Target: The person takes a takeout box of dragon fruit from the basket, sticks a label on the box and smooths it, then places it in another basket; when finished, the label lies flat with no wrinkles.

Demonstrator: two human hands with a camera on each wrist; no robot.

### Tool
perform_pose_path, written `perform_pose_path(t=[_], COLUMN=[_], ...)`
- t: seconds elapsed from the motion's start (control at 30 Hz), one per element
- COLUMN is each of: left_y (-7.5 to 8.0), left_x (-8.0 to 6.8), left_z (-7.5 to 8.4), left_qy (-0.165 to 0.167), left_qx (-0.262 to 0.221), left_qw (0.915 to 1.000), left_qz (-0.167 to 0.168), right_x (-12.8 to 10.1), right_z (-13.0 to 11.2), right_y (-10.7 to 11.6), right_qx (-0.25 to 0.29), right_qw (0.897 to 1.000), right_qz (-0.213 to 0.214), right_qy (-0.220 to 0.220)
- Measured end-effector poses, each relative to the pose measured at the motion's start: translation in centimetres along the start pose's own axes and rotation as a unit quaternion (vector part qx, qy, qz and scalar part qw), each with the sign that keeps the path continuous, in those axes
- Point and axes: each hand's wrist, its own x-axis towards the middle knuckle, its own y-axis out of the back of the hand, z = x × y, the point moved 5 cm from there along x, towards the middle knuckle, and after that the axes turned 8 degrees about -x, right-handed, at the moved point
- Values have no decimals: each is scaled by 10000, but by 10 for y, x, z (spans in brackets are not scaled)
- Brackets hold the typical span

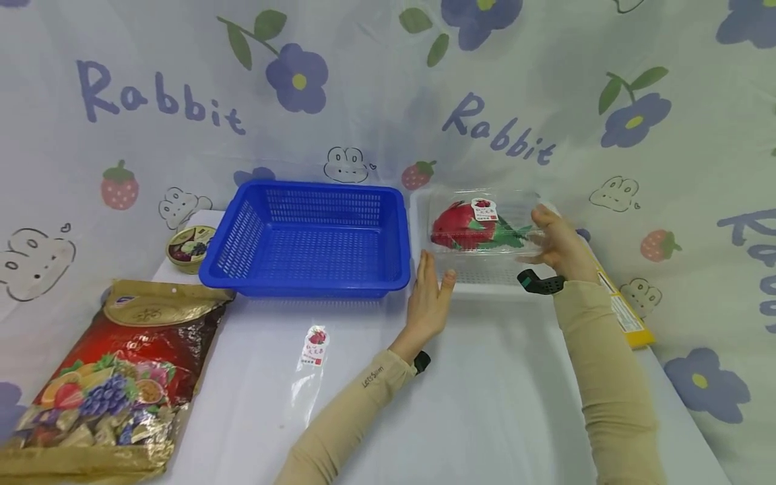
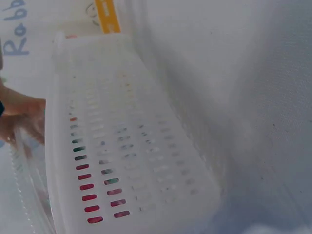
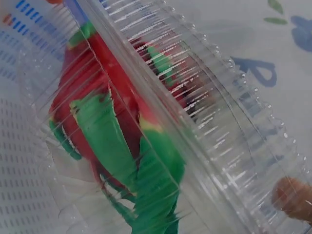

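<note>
A clear plastic clamshell box (image 1: 515, 202) with a red and green dragon fruit (image 1: 462, 225) inside is held over the white basket (image 1: 485, 288). My right hand (image 1: 564, 246) grips the box by its right end; a fingertip (image 3: 292, 197) shows at the edge in the right wrist view. My left hand (image 1: 426, 303) has its fingers extended beside the basket's front left corner; whether they press on it I cannot tell. Through the slots of the basket wall (image 2: 146, 141), red and green show in the left wrist view. A fruit label sits on the lid.
Left of the white basket stands a blue slotted basket (image 1: 303, 286). A round tin (image 1: 189, 249) sits beyond its left side. A large red and gold snack bag (image 1: 121, 364) lies front left. A fruit label (image 1: 315, 345) lies on the table. A yellow box (image 1: 630, 316) is at right.
</note>
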Motion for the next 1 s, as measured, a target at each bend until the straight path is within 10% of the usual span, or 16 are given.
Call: perform_pose_path(t=[1.0], left_y=[-2], left_x=[-2], left_z=[-5], left_qy=[-18], left_qx=[41], left_qw=[9997], left_qz=[-221], right_x=[52], right_z=[28], right_y=[13], right_qx=[-773], right_qw=[9969], right_qz=[-15], right_qy=[-148])
